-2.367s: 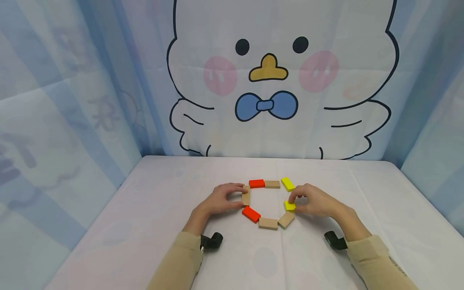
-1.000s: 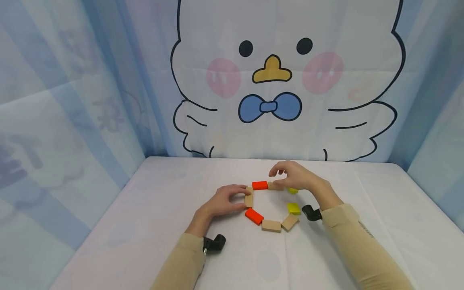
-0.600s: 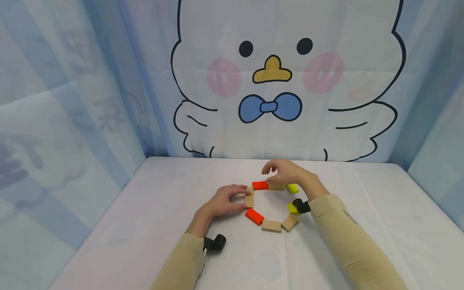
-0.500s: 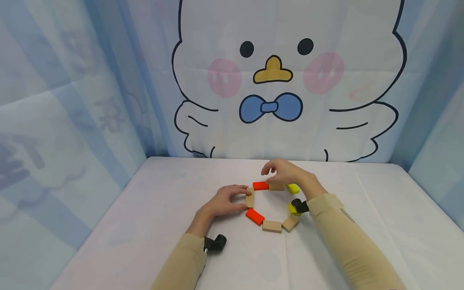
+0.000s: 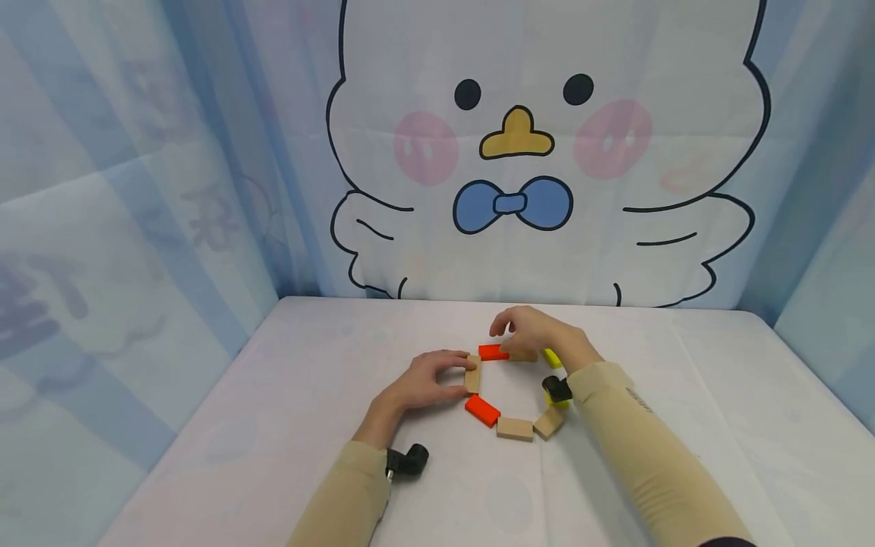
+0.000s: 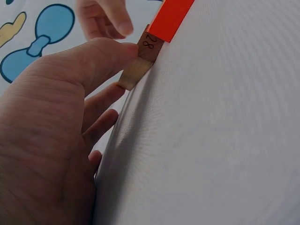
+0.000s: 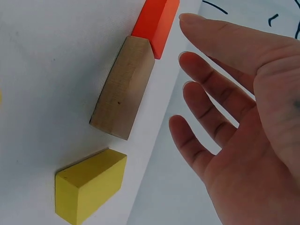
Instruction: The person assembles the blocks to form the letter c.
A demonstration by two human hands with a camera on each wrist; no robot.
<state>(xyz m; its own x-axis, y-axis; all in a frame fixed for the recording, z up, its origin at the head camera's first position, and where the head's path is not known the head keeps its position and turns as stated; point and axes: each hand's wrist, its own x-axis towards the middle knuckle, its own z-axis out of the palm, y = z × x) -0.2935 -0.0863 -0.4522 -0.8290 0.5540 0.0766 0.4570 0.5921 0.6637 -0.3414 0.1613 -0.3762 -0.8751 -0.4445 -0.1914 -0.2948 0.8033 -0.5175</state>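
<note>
Several wooden blocks lie in a ring on the white table. At its left side my left hand (image 5: 417,381) holds a plain wooden block (image 5: 473,376) between thumb and fingers; the number 28 shows on this block in the left wrist view. My right hand (image 5: 533,330) hovers by the back red block (image 5: 492,352) and the plain block (image 7: 123,89) beside it. Its fingers are loosely bent and hold nothing; in the right wrist view they are apart from the blocks. A yellow block (image 7: 91,187) lies at an angle, with a gap to that plain block.
Along the ring's front lie a red block (image 5: 482,411), a plain block (image 5: 515,429) and another plain block (image 5: 549,422). A second yellow block (image 5: 559,403) is partly hidden by the black wrist camera (image 5: 557,388). A printed curtain (image 5: 513,251) hangs behind the table.
My right hand has let go of the yellow block on the right and moved back and left, over to the back row. My left hand keeps its place at the left block.
</note>
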